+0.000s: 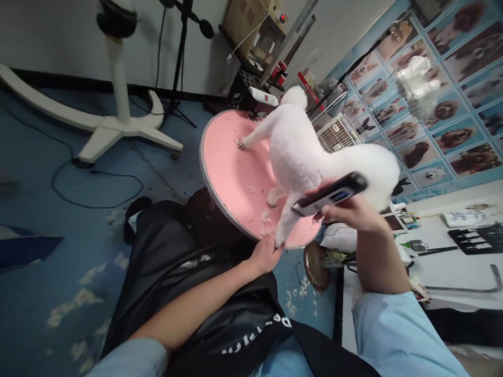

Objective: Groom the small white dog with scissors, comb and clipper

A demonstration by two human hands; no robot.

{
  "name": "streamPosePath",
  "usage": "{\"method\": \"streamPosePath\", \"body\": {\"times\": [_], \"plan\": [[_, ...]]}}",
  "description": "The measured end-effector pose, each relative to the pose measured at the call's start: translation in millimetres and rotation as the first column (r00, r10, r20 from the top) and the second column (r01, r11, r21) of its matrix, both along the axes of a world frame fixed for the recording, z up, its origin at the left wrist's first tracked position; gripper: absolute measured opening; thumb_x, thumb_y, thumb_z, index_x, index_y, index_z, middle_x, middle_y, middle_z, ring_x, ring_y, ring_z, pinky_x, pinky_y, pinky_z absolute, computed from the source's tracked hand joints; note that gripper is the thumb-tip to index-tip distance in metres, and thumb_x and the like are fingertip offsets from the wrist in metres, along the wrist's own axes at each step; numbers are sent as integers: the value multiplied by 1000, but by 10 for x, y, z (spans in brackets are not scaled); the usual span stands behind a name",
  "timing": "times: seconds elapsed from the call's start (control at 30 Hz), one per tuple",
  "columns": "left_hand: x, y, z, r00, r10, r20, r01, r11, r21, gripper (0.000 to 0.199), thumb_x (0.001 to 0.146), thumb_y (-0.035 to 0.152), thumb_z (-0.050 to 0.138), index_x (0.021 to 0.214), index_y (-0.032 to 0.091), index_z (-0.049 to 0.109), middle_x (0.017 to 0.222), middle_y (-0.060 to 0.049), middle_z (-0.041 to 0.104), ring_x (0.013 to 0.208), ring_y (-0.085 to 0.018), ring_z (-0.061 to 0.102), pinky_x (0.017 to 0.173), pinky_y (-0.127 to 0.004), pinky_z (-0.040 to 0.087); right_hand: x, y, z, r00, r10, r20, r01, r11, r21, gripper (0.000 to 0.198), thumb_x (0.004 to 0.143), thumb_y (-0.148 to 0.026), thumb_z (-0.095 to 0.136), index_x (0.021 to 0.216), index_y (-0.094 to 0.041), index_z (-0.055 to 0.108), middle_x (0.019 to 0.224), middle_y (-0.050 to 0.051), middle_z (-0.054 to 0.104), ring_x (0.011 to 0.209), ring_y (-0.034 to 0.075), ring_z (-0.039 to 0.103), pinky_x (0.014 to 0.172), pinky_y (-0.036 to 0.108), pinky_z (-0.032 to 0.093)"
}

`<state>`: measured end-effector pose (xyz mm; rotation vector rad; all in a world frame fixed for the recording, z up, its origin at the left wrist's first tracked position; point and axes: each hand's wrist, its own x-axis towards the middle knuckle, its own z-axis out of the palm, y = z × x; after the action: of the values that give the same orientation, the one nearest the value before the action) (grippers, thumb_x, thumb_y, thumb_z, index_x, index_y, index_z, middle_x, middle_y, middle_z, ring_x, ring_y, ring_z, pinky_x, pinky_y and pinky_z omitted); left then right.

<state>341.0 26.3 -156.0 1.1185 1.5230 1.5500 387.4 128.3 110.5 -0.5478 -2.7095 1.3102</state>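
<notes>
A white, fluffy-coated dog [293,149] stands on a round pink grooming table [231,173]. My left hand [267,254] is closed around the paw end of the dog's near leg [286,220], at the table's edge. In my right hand [353,212] is a black and silver hair clipper [332,195] with a small lit blue display. Its blade end lies against the upper part of that same leg, touching or very close. Tufts of cut white hair [266,215] lie on the pink top beside the leg. The fingertips of my left hand partly hide the paw.
A white wheeled stand [118,123] and a black tripod [183,57] stand on the blue floor at left, with a loose cable [78,201]. Bottles and boxes crowd behind the table. At right, a white worktop [463,269] holds tools. Cut hair [74,303] litters the floor.
</notes>
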Motion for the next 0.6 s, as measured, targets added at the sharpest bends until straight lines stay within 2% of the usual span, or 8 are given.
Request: {"method": "streamPosePath", "body": {"times": [0.03, 0.07, 0.13, 0.23, 0.3, 0.37, 0.47, 0.6], "plan": [[-3, -2, 1, 1000, -4, 0, 4, 1000, 13, 20, 88, 28, 50, 100, 15, 58, 94, -11, 67, 88, -26, 63, 82, -38, 49, 69, -16, -38, 998, 19, 54, -16, 998, -62, 46, 78, -37, 79, 115, -24, 56, 116, 10, 73, 77, 23, 75, 56, 32, 62], [-6, -4, 2, 1000, -10, -1, 11, 999, 32, 19, 88, 27, 49, 100, 15, 58, 93, -11, 67, 87, -25, 63, 81, -37, 49, 145, -27, -67, 999, 18, 40, -14, 995, -97, 44, 79, -37, 78, 115, -25, 56, 116, 10, 72, 76, 22, 75, 56, 33, 62], [-8, -6, 2, 1000, -12, 6, 11, 998, 66, 19, 89, 27, 48, 97, 15, 58, 90, -10, 66, 85, -25, 63, 79, -36, 49, 292, -8, -74, 987, -44, -157, 30, 996, -89, 43, 80, -40, 77, 114, -27, 54, 114, 8, 73, 71, 20, 74, 53, 31, 61], [-10, -10, -1, 1000, 12, 10, -13, 999, 48, 20, 89, 32, 50, 94, 15, 59, 83, -9, 65, 81, -24, 62, 78, -36, 49, 395, 122, 13, 859, -100, -503, 150, 987, 60, 47, 76, -37, 81, 112, -29, 52, 107, 4, 75, 60, 15, 70, 45, 25, 56], [-19, -18, -1, 999, 30, 40, -31, 999, 30, 19, 88, 33, 52, 94, 16, 59, 80, -8, 64, 80, -24, 61, 78, -35, 48, 359, 216, 23, 802, -68, -593, 206, 964, 169, 48, 72, -29, 84, 107, -28, 52, 104, 2, 75, 64, 16, 71, 50, 25, 57], [-36, -28, 2, 995, 43, 86, -45, 999, 26, 17, 86, 32, 55, 92, 17, 59, 80, -7, 63, 79, -22, 61, 76, -34, 47, 280, 255, -72, 829, -40, -558, 190, 958, 214, 47, 71, -27, 85, 104, -27, 53, 101, 3, 75, 76, 19, 73, 62, 29, 61], [-66, -43, 3, 990, 29, 135, -32, 999, 21, 14, 84, 30, 55, 85, 16, 57, 75, -5, 62, 73, -19, 57, 71, -31, 45, 199, 198, -350, 914, -17, -405, 98, 979, 181, 45, 72, -29, 84, 106, -26, 54, 107, 6, 74, 96, 23, 72, 78, 36, 62], [-104, -61, 1, 969, -32, 244, 26, 999, 25, 14, 83, 29, 54, 75, 18, 52, 57, 3, 51, 56, -13, 49, 60, -26, 40, 301, 108, -604, 977, 120, -177, -103, 989, 104, 43, 74, -26, 83, 111, -25, 61, 113, 8, 72, 103, 26, 70, 85, 40, 60]]}}
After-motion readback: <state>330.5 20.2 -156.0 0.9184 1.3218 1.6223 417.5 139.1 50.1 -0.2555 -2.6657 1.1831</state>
